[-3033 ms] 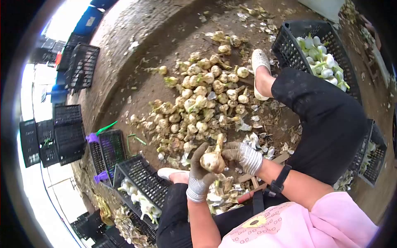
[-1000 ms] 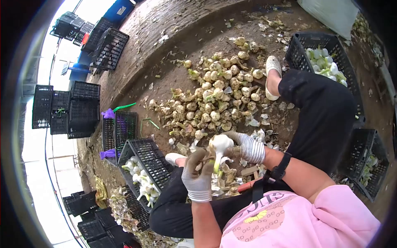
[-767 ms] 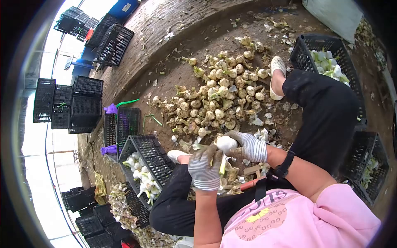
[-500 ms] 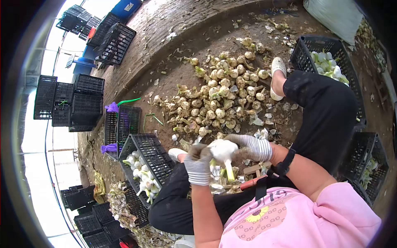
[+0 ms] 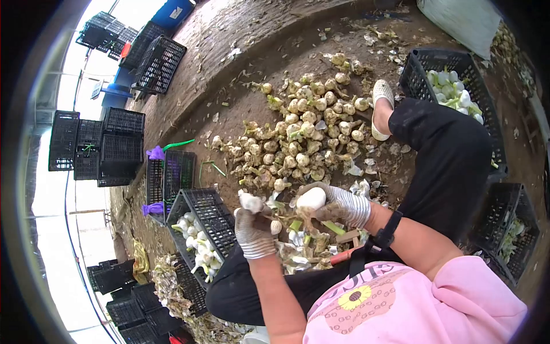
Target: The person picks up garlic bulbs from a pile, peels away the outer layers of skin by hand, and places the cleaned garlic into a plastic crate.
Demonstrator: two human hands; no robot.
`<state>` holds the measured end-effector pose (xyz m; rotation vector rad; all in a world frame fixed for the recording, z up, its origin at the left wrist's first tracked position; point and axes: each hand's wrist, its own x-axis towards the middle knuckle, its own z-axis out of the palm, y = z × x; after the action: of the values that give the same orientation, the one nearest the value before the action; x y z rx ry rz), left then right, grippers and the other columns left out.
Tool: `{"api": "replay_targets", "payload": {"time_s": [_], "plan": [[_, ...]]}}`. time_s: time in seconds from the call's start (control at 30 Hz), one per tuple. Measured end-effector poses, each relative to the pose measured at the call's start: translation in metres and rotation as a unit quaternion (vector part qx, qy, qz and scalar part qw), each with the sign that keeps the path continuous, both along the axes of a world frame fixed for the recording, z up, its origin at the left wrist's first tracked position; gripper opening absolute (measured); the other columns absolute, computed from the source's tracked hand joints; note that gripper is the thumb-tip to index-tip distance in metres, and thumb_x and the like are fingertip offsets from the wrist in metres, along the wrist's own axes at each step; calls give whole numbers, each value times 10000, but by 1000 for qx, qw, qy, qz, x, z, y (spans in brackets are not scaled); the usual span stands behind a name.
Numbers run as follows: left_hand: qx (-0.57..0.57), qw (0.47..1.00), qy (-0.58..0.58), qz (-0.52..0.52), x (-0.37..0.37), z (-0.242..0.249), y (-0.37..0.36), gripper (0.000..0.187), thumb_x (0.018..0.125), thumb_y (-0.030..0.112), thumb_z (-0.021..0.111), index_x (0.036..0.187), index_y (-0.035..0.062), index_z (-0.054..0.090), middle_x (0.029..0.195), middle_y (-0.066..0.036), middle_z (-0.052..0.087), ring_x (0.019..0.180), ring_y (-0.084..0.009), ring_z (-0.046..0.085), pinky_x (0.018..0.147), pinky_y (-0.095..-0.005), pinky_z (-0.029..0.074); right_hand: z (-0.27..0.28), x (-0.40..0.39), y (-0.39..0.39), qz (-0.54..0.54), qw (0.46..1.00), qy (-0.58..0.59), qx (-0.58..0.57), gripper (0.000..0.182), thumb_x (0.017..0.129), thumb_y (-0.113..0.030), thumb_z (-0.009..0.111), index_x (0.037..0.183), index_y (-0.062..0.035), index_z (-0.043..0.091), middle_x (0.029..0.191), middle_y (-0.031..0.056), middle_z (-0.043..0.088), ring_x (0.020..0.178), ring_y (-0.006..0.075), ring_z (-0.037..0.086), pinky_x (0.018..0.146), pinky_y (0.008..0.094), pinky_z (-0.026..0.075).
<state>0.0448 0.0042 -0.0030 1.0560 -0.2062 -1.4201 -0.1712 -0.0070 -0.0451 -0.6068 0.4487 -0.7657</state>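
Hand (R) (image 5: 344, 206) curled round bulb (image 5: 311, 198); L hand (image 5: 254, 234) apart, pinching blurry scrap (image 5: 250, 202), prob. skin.

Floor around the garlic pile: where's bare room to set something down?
Mostly bare: the dirt strip between garlic pile and raised ledge, with scattered scraps. Smaller patch between pile and purple-tied crates. Crowded: the pile itself; peelings near left hand and right hand.

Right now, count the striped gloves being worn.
2: one striped glove on the left hand, another on the right hand, which holds a white bulb. Any others would be hidden.
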Motion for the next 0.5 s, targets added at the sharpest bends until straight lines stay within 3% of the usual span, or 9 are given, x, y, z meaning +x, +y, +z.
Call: {"api": "replay_targets", "payload": {"time_s": [0.03,0.07,0.1,0.2,0.23,0.33,0.43,0.5], "plan": [[22,974,-210,-76,4,-6,7,123,774,103,634,869,33,597,763,-55,613,662,-133,584,571,-264,488,-4,-1,-2,-5,1000,6,14,620,677,-192,768,1178,-46,434,986,64,575,863,136,572,769,255,489],[42,898,-411,-149,9,-11,11,134,765,97,655,863,23,599,779,-44,606,676,-117,568,587,-257,475,-8,-1,-3,-11,999,12,29,618,673,-203,773,1164,-33,438,974,64,580,853,136,576,763,255,492],[71,866,-445,-218,-6,6,16,185,750,52,676,916,6,609,794,-43,601,721,-104,559,624,-250,472,-10,2,-4,-25,998,41,26,634,664,-244,784,1143,-15,438,953,60,587,852,130,578,752,264,496],[-63,805,-565,-170,-44,19,27,306,708,68,722,980,-15,611,855,-54,597,769,-121,564,684,-241,467,-3,1,-2,-29,991,131,0,637,660,-250,786,1139,-26,430,926,59,585,825,126,576,684,266,507],[-111,760,-618,-166,-53,21,27,309,679,68,741,956,-4,624,876,-69,597,799,-147,570,701,-257,465,8,-4,0,-12,992,115,41,634,658,-245,790,1126,-42,413,891,53,581,800,117,567,613,261,502],[-154,616,-762,-123,-73,21,25,249,654,73,728,887,32,649,840,-107,618,765,-236,594,709,-338,465,8,-6,2,-28,988,151,-28,657,643,-249,803,1121,-60,394,885,50,574,783,109,557,560,251,490],[-158,513,-831,-146,-80,20,22,177,677,92,697,841,46,649,794,-100,625,728,-263,602,701,-371,453,-2,-7,3,-54,979,183,-75,707,603,-303,828,1095,-33,397,942,75,574,868,134,546,730,277,468],[-135,504,-840,-150,-83,20,21,147,689,109,683,822,58,647,773,-95,624,707,-272,602,701,-383,444,3,-7,1,-58,971,211,-92,724,589,-313,837,1082,-20,396,958,80,575,912,142,540,794,289,458]]}}
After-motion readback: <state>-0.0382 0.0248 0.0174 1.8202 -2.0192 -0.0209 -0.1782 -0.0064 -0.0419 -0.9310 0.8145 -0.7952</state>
